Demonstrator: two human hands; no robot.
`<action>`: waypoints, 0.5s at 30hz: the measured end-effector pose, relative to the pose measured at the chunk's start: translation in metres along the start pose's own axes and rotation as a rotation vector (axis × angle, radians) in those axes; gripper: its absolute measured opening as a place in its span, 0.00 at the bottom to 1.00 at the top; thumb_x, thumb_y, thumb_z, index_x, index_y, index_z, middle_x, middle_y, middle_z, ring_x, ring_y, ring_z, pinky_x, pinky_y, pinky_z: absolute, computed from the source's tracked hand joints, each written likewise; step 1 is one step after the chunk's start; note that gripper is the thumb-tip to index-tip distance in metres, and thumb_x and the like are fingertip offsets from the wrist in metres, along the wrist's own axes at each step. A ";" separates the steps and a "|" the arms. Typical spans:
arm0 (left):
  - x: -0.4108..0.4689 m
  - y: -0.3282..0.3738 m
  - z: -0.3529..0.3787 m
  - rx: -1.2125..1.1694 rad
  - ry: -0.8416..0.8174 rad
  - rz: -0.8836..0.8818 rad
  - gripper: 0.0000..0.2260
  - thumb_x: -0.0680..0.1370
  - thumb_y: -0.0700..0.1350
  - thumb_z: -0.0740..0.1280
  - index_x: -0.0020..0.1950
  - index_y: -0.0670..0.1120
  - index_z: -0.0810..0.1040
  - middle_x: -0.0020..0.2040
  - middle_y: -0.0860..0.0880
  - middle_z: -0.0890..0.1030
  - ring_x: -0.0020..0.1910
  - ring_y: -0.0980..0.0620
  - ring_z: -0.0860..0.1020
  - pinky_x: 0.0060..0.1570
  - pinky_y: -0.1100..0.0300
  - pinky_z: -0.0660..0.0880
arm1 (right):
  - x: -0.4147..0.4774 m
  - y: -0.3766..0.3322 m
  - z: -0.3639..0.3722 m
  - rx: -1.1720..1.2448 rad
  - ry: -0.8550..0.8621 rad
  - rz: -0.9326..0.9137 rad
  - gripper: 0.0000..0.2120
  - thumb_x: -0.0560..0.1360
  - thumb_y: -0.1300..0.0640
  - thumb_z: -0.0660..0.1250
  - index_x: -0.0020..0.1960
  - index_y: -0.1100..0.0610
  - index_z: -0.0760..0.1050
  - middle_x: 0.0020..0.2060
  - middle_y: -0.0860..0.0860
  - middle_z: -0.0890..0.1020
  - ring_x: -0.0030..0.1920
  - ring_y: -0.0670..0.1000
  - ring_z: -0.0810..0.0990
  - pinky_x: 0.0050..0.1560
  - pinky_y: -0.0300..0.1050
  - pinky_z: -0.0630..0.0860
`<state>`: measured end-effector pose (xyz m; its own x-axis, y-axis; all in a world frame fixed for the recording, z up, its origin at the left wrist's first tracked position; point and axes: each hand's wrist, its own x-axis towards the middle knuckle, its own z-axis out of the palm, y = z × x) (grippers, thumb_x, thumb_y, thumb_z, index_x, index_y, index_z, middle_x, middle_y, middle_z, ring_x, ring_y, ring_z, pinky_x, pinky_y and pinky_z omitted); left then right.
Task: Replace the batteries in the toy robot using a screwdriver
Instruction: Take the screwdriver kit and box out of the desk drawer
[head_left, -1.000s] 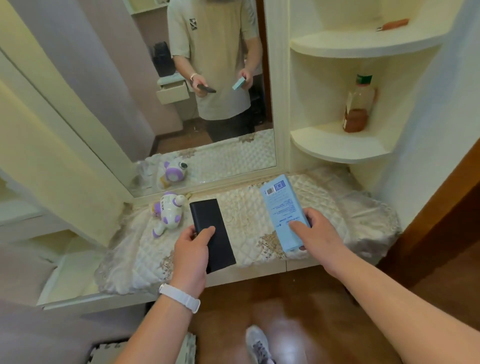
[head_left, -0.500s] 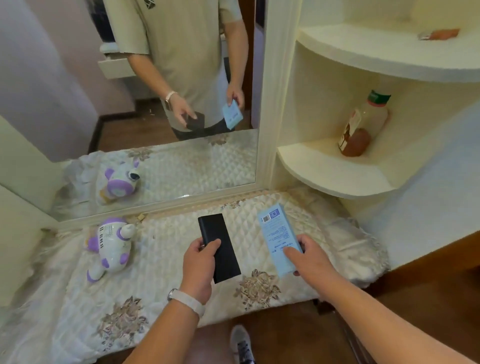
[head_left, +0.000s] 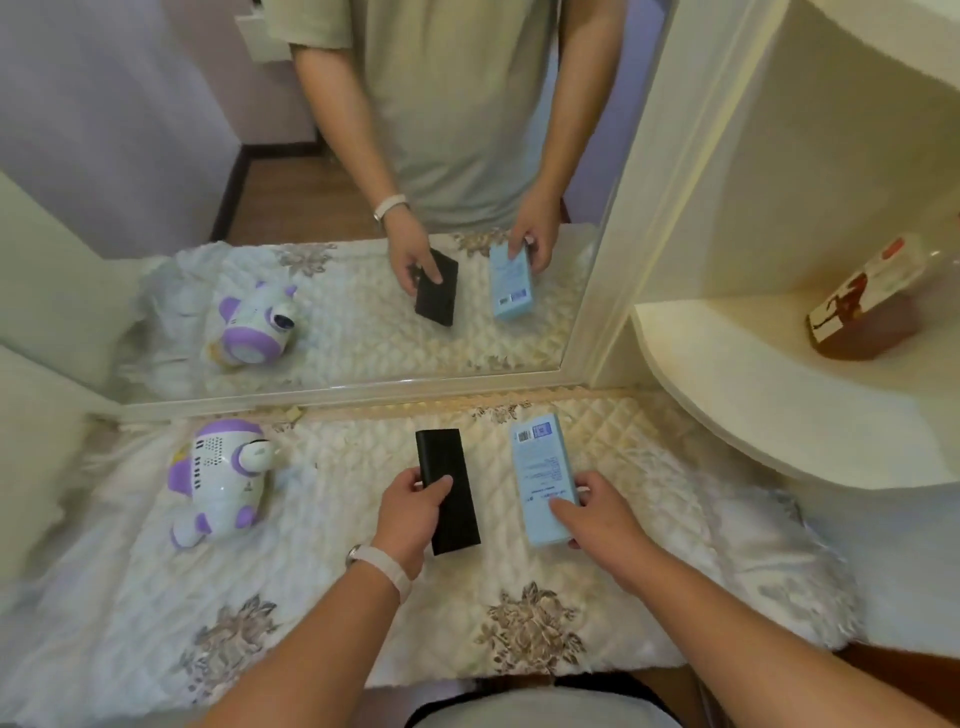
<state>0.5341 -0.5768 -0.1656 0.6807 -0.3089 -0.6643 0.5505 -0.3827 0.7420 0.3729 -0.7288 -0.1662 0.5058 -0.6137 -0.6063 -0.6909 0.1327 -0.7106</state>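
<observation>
Setting supplies down: left hand (head_left: 410, 514) grips a black case (head_left: 447, 491), slim, matte, rectangular; right hand (head_left: 597, 514) pinches a pale blue box (head_left: 543, 478), smooth card, printed, with a barcode. Both are low over the quilted cloth (head_left: 337, 597), soft, cream, with floral patches; contact cannot be told. Well to their left lies the toy robot (head_left: 221, 478), hard white and purple plastic, rounded, untouched. Advice: lay both flat and apart, clear of the cloth's fluffy edge, leaving working room beside the robot

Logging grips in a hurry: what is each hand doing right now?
Left hand: holding the black case.
Right hand: holding the light blue box.
</observation>
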 end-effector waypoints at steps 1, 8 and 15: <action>0.001 -0.001 0.001 -0.003 0.020 -0.006 0.09 0.79 0.42 0.69 0.59 0.44 0.77 0.50 0.46 0.82 0.47 0.47 0.82 0.41 0.56 0.79 | 0.009 0.000 0.002 -0.004 -0.021 0.010 0.12 0.77 0.55 0.67 0.58 0.53 0.69 0.53 0.49 0.78 0.48 0.48 0.81 0.42 0.45 0.81; 0.021 -0.001 0.002 0.040 0.095 -0.034 0.07 0.79 0.41 0.68 0.57 0.46 0.78 0.49 0.46 0.82 0.48 0.47 0.82 0.40 0.56 0.79 | 0.053 -0.001 0.012 -0.031 -0.123 0.026 0.12 0.77 0.56 0.67 0.58 0.53 0.69 0.55 0.50 0.78 0.51 0.50 0.80 0.52 0.53 0.81; 0.050 -0.009 0.000 0.162 0.064 -0.093 0.07 0.79 0.42 0.68 0.57 0.47 0.79 0.51 0.45 0.84 0.48 0.46 0.83 0.48 0.49 0.82 | 0.073 0.004 0.015 -0.227 -0.181 -0.012 0.10 0.78 0.52 0.66 0.56 0.52 0.69 0.54 0.48 0.79 0.47 0.46 0.79 0.40 0.42 0.77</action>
<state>0.5633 -0.5889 -0.2052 0.6629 -0.2120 -0.7181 0.5304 -0.5439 0.6502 0.4150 -0.7617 -0.2183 0.5843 -0.4626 -0.6668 -0.7721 -0.0637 -0.6323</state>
